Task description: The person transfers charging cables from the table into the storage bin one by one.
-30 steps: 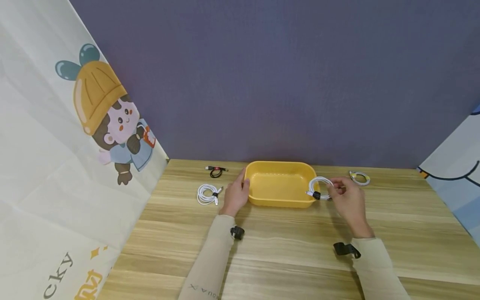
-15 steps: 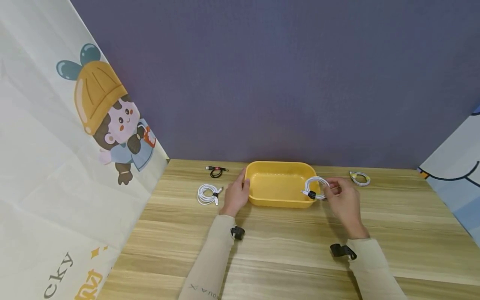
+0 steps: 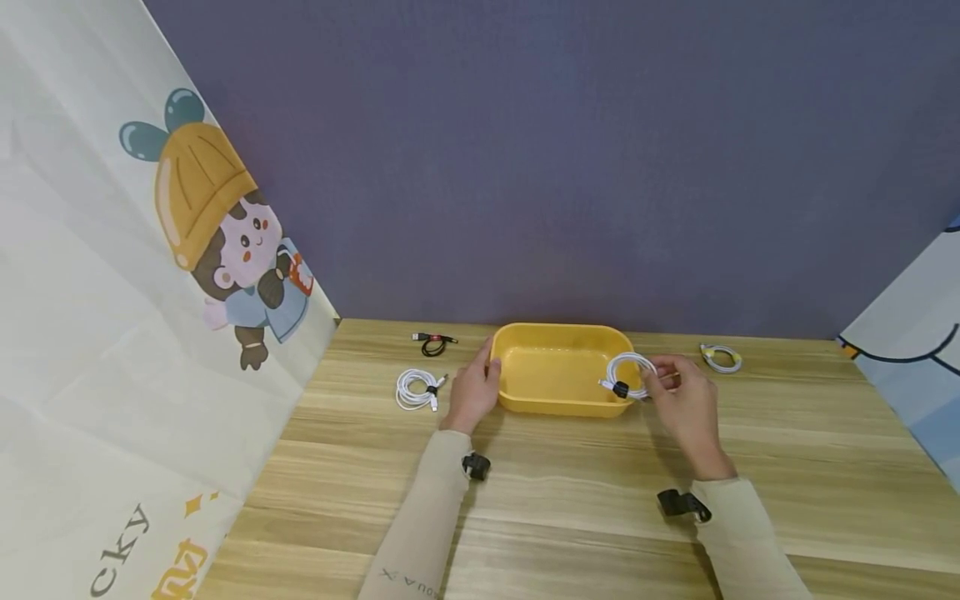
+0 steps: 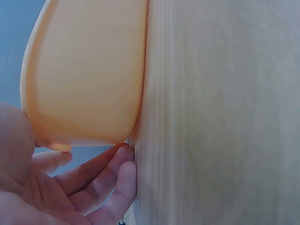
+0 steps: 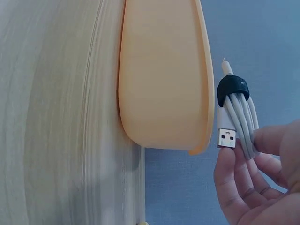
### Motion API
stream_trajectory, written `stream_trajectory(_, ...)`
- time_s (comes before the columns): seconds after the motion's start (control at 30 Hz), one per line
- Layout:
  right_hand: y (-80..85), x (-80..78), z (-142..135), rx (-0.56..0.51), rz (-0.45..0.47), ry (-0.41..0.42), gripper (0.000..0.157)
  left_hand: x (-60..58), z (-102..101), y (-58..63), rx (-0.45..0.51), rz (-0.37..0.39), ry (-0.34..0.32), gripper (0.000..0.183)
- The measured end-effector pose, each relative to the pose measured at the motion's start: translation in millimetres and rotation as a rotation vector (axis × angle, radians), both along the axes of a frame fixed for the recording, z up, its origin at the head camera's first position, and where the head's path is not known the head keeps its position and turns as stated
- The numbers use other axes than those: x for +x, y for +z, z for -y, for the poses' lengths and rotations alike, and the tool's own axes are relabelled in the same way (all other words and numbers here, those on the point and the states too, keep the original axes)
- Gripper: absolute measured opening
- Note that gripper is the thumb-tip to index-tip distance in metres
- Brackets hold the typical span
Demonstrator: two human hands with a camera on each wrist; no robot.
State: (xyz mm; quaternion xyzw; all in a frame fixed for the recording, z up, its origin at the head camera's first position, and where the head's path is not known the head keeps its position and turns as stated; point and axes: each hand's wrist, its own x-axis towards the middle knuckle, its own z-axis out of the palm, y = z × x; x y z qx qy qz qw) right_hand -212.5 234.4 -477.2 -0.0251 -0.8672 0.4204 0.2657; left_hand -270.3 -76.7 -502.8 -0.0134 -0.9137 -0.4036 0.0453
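Observation:
A yellow plastic basket (image 3: 562, 408) stands on the table. At its left end, my left hand (image 3: 472, 392) holds the end wall, thumb over the rim; in the left wrist view, its fingers (image 4: 125, 185) lie outside the wall. My right hand (image 3: 686, 408) pinches a coiled white USB cable (image 3: 636, 358) between thumb and fingertips above the basket's right end. A black strap (image 5: 233, 89) binds that coil, its USB plug (image 5: 227, 136) pointing back toward the fingers in the right wrist view. Inside, the basket's visible floor bears nothing.
Left of the basket lie a white coiled cable (image 3: 411, 390) and a short black cable (image 3: 433, 343). A white cable with yellow ties (image 3: 723, 358) lies at the back right. Behind the wooden table (image 3: 570, 500) rises a dark blue-grey panel (image 3: 562, 167).
My right hand has moved left with the white USB cable, bringing the coil farther over the basket's right end. My left hand stays at the basket's left end.

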Motion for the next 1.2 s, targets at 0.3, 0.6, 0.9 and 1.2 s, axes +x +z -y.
stream_trajectory(0.3, 0.3, 0.3, 4.3, -0.015, 0.007, -0.021, 0.02, 0.8, -0.3, 1.2, -0.006, -0.007, 0.003, 0.052)
stream_trajectory(0.6, 0.7, 0.5, 7.0, -0.031, -0.001, -0.011, 0.021, 0.9, -0.5, 1.7, -0.015, -0.005, 0.007, 0.052)
stream_trajectory(0.9, -1.4, 0.9, 11.9, -0.027, -0.019, -0.012, 0.02, 0.9, 0.0, 0.7, -0.01, -0.008, 0.003, 0.052)
stream_trajectory(1.2, -3.6, 0.4, 15.3, -0.039, -0.048, 0.003, 0.021, -0.3, -0.2, -0.8, -0.018, -0.011, 0.002, 0.052)
